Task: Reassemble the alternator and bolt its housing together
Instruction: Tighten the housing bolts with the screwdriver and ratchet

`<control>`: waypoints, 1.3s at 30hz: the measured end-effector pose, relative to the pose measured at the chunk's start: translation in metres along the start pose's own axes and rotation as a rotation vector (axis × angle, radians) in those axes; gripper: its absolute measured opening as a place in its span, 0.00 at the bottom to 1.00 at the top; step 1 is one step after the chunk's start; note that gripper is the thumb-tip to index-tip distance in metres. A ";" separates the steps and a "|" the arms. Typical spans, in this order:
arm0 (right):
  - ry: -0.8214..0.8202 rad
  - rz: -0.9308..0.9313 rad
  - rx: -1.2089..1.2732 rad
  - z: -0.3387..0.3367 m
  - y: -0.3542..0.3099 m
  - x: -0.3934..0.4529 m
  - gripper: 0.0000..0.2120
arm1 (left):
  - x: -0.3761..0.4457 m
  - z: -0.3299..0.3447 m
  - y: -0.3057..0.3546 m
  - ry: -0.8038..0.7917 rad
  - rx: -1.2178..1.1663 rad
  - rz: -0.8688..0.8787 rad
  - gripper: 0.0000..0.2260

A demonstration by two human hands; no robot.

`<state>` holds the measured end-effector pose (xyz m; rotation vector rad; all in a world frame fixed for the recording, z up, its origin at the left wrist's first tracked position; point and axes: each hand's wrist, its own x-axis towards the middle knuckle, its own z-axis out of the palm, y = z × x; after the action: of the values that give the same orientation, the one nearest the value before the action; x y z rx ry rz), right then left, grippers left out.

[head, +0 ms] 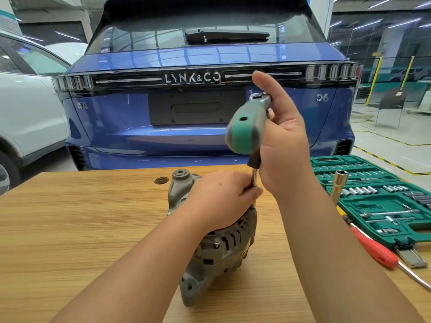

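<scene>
At frame centre the alternator [217, 241] sits on the bench [81, 217]. Your left hand [221, 197] pinches the extension [254, 180]; your right hand [283, 136] wraps the ratchet [245, 127]. If the extension tilts, the socket may slip off the bolt.

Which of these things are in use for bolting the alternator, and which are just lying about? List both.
In use:
- alternator, steadied by the left hand
- ratchet, gripped at its head by the right hand
- extension bar, pinched by the left fingers

Lying about:
- green socket case, open
- red-handled screwdriver
- brass-coloured socket
- table
- blue car behind
</scene>
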<state>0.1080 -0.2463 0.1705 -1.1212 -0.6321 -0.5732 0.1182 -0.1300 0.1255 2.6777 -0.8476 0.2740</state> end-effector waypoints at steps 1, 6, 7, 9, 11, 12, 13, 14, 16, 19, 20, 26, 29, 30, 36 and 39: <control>-0.019 0.012 0.051 -0.002 0.000 0.000 0.19 | 0.000 0.000 0.000 0.000 -0.003 0.000 0.16; -0.133 0.105 0.235 -0.007 -0.003 0.000 0.19 | -0.001 0.000 -0.001 -0.005 -0.015 -0.003 0.16; -0.133 0.111 0.208 -0.006 -0.003 0.000 0.19 | -0.001 0.000 -0.001 -0.006 -0.016 -0.005 0.16; -0.096 0.125 0.113 -0.003 -0.004 0.000 0.18 | -0.001 0.000 -0.002 -0.008 -0.016 -0.007 0.16; -0.028 0.137 0.057 0.002 -0.006 -0.001 0.13 | 0.000 0.000 -0.002 -0.006 -0.012 -0.004 0.16; 0.024 0.132 0.026 0.004 -0.007 -0.001 0.10 | 0.000 0.000 -0.002 -0.006 -0.009 0.005 0.16; 0.095 0.113 -0.028 0.006 -0.007 -0.001 0.07 | 0.000 0.000 -0.001 -0.006 -0.004 0.016 0.16; 0.169 0.094 -0.089 0.006 -0.008 -0.001 0.05 | 0.000 0.001 -0.001 -0.007 0.003 0.027 0.16; 0.255 0.115 -0.151 0.003 -0.009 0.003 0.07 | 0.000 0.001 0.000 -0.012 0.016 0.039 0.16; 0.077 0.252 0.035 -0.007 -0.014 0.004 0.02 | 0.001 0.000 0.000 -0.011 0.022 0.025 0.16; 0.028 0.256 0.089 -0.008 -0.015 0.004 0.07 | 0.001 0.000 0.000 -0.010 0.015 0.020 0.16; 0.018 -0.054 -0.104 0.005 -0.005 -0.001 0.21 | -0.001 0.000 -0.001 0.002 -0.008 0.007 0.15; 0.000 -0.061 -0.112 0.005 -0.002 -0.002 0.23 | -0.001 0.000 -0.001 0.012 -0.025 0.002 0.16; -0.004 -0.051 -0.101 0.004 -0.001 -0.002 0.23 | -0.001 0.000 -0.001 0.013 -0.029 0.000 0.16; -0.139 0.068 0.132 -0.005 -0.003 -0.001 0.23 | -0.001 -0.001 -0.001 -0.001 -0.049 -0.009 0.15; -0.152 0.102 0.104 -0.001 -0.005 -0.002 0.20 | -0.002 -0.001 -0.001 0.003 -0.060 -0.006 0.15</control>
<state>0.1034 -0.2485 0.1725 -1.0991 -0.7231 -0.3662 0.1173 -0.1278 0.1255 2.6233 -0.8341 0.2471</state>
